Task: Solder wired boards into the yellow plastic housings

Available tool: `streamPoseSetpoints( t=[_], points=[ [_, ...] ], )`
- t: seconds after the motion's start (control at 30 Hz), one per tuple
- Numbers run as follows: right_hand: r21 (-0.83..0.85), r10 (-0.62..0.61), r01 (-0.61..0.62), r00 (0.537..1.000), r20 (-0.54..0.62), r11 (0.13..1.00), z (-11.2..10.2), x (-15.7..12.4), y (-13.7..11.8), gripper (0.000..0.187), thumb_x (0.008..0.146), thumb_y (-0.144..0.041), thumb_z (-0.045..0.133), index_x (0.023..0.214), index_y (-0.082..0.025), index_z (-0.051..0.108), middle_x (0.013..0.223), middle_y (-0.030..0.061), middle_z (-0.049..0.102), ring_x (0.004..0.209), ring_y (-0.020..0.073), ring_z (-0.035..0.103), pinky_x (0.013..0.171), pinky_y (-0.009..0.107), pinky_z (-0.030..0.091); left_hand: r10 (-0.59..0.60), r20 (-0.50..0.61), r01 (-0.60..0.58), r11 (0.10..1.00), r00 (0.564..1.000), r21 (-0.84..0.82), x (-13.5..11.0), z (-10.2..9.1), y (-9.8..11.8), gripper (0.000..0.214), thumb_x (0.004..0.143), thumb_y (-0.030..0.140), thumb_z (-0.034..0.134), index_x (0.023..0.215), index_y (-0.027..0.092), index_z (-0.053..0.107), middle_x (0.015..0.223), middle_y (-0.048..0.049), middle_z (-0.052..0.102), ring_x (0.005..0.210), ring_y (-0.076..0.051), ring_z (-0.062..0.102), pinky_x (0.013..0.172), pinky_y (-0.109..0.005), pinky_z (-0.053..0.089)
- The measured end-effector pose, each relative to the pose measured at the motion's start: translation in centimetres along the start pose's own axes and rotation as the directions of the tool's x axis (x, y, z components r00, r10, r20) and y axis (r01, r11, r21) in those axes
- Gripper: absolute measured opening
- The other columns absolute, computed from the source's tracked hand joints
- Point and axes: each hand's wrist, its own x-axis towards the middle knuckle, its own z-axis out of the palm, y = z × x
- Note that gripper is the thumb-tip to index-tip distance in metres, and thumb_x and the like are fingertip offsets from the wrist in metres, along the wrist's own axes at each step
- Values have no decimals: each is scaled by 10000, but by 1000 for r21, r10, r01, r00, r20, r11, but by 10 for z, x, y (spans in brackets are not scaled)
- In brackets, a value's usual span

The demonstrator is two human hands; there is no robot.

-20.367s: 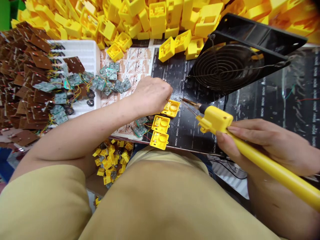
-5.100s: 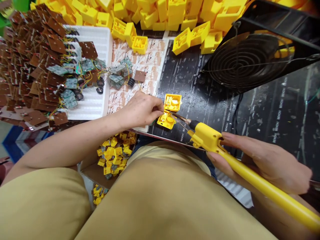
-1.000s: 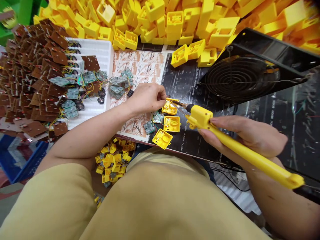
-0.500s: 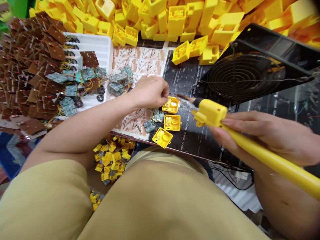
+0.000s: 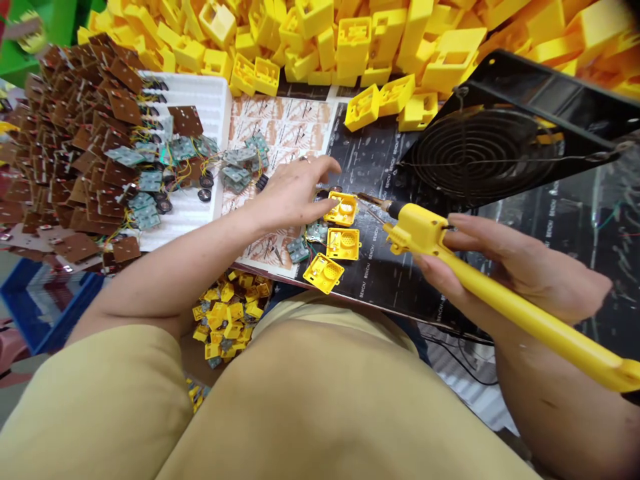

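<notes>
My right hand (image 5: 540, 270) grips a yellow soldering gun (image 5: 423, 230), its metal tip pointing left toward the topmost of three small yellow cases. That top case (image 5: 345, 212) lies open side up, and the thumb of my left hand (image 5: 293, 193) is at its upper left edge. The fingers of the left hand are spread from the thumb, with nothing visible held. Below it are a middle case (image 5: 343, 245) and a tilted lower case (image 5: 324, 273). Small grey-green circuit boards (image 5: 299, 250) with thin wires lie at their left.
A black fan (image 5: 465, 157) stands at the right. Yellow housings (image 5: 355, 40) are heaped along the back. Brown circuit boards (image 5: 95, 147) pile up at the left beside a white ridged tray (image 5: 213, 100). Below the bench edge sit more yellow cases (image 5: 227, 323) and a blue crate (image 5: 35, 340).
My left fingers have opened from a pinch at the top case and spread apart. The soldering gun stays close to that case, with its tip shifted slightly. The view has moved a little.
</notes>
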Motion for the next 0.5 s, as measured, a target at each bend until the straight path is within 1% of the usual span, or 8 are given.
streamPoseSetpoints(
  t=[0.03,0.07,0.13,0.2,0.27,0.33,0.43,0.5],
  points=[
    [6,-15,15,999,-31,1000,-1,1,-2,443,913,-426,763,1325,-328,632,962,7,793,767,202,773,593,262,595,-9,-75,6,999,997,-52,-7,1,-6,459,867,351,661,1299,200,630,1249,-84,733,1138,-238,670,1023,-369,511],
    [16,-30,31,998,-47,999,-2,1,-4,491,908,-402,774,1366,-330,611,967,8,792,764,198,773,571,250,586,-40,-146,25,994,988,-104,-13,3,-11,458,897,387,639,1318,208,606,1290,-88,719,1160,-223,661,1024,-348,511],
    [30,-53,54,997,-50,998,-4,3,-7,516,902,-366,786,1384,-326,607,965,13,791,766,200,772,594,255,595,-137,-236,91,976,962,-196,-23,6,-20,357,949,431,578,1229,217,632,1269,-83,730,1137,-198,666,999,-316,515],
    [29,-83,85,995,-53,996,-5,6,-9,487,900,-338,788,1359,-314,627,936,15,789,755,200,766,650,272,609,-209,-245,149,958,947,-243,-26,11,-24,300,941,446,588,1104,209,672,1187,-75,759,1057,-195,685,955,-316,524],
    [6,-124,124,992,-35,992,-6,9,-12,458,910,-319,779,1343,-300,632,932,17,790,759,194,764,658,265,599,-215,-229,159,958,949,-240,-26,17,-23,255,890,403,644,1020,193,707,1094,-60,782,988,-203,694,933,-338,522],
    [-22,-160,159,987,-27,987,-7,10,-13,407,932,-320,757,1320,-297,637,947,12,792,773,186,766,652,252,587,-160,-246,115,975,956,-190,-23,21,-19,190,865,332,660,965,193,743,1009,-36,794,963,-210,695,954,-369,504],
    [-32,-135,134,990,-28,990,-8,6,-9,351,946,-352,741,1282,-302,652,969,9,792,782,190,766,657,263,588,14,-275,-24,999,961,-34,-21,23,-13,162,901,273,627,922,222,780,940,-15,801,1008,-229,686,1049,-447,433],
    [-13,-111,110,993,-34,994,-8,2,-3,351,942,-378,746,1273,-304,657,971,9,790,773,195,763,652,276,590,116,-214,-104,992,970,69,-20,20,-11,172,921,273,622,898,244,790,917,-12,802,1042,-250,673,1087,-504,384]
  ],
)
